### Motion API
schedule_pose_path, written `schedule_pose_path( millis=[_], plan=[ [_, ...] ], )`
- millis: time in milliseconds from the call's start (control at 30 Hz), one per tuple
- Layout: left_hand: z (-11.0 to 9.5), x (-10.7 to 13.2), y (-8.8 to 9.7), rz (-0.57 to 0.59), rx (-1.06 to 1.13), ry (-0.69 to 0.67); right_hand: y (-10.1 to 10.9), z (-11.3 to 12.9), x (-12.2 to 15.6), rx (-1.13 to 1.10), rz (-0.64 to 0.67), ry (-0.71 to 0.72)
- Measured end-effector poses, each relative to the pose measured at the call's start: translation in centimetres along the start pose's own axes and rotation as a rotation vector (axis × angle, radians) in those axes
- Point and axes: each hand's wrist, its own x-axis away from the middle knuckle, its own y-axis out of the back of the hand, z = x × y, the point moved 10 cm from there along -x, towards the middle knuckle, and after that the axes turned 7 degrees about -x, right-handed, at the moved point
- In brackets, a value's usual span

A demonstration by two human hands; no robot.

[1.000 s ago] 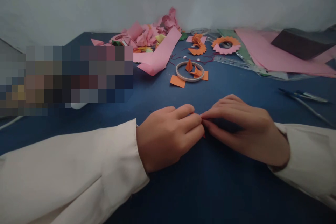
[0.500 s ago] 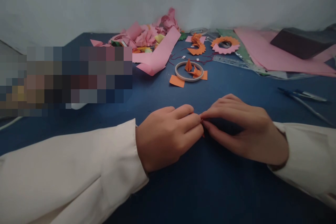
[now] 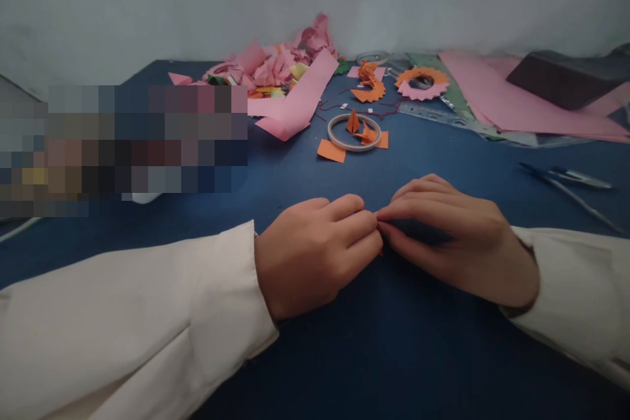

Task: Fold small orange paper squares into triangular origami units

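Observation:
My left hand (image 3: 319, 256) is closed, its fingers curled over a small piece of orange paper (image 3: 380, 252). Only a sliver of that paper shows, at the left fingertips; its folded shape is hidden. My right hand (image 3: 453, 236) pinches at the same spot, thumb and forefinger touching the left fingertips. Beyond the hands lies a roll of tape (image 3: 335, 142), a thin ring with a folded orange paper piece (image 3: 353, 122) standing inside it. An orange paper square (image 3: 331, 151) rests by the ring's left edge.
Crumpled pink paper (image 3: 275, 69) is heaped at the back, beside a long pink strip (image 3: 310, 95). An orange and pink paper ring (image 3: 422, 75), a clear ruler (image 3: 443, 115), pink sheets (image 3: 497, 95) and a dark flat object (image 3: 561, 79) lie right. Pens (image 3: 581, 177) lie nearer. A blurred area covers the left.
The right thumb and forefinger have drawn slightly closer together at the left fingertips, and less orange paper shows. Otherwise both hands hold nearly the same place.

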Motion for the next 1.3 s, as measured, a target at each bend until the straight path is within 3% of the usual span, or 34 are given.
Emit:
schedule_pose_path(
  millis=[633,1067,1300],
  plan=[
    [0.0,-0.1,0.1,0.006,-0.003,0.010,0.0,-0.1,0.2,-0.017,-0.005,-0.004],
    [0.1,0.0,0.0,0.003,0.017,0.007,-0.4,-1.1,-0.1,-0.092,0.075,-0.087],
    [0.2,0.1,0.2,-0.003,-0.010,0.018,-0.2,-0.8,-0.1,-0.116,0.046,-0.051]
  ],
)
